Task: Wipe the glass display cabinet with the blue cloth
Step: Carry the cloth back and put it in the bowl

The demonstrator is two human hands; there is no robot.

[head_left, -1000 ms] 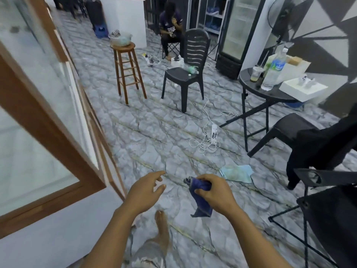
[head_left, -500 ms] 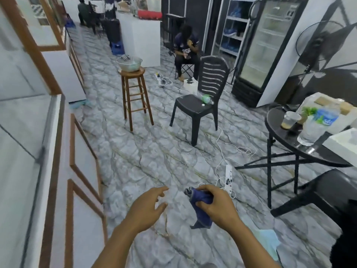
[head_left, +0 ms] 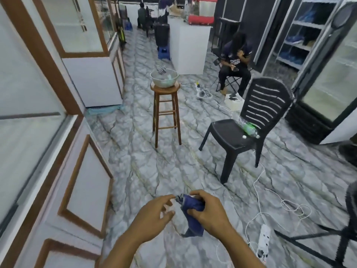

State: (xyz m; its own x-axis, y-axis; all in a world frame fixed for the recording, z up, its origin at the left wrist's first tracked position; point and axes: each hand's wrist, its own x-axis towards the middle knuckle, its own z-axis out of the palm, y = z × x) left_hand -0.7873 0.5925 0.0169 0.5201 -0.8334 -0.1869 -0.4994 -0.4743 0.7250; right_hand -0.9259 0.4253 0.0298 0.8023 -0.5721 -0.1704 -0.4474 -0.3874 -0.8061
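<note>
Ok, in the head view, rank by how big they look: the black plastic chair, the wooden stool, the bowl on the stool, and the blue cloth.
1. Black plastic chair
2. Wooden stool
3 and 4. Bowl and blue cloth: they look alike in size, and the cloth sits far nearer the camera, bunched in the right hand, so I won't rank them.

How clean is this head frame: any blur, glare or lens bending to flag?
Head view: the glass display cabinet at left is smeared by motion blur; the hands and blue cloth are slightly soft; wide-angle bending tilts the fridge at right; lighting is even, with no harsh glare.
</note>
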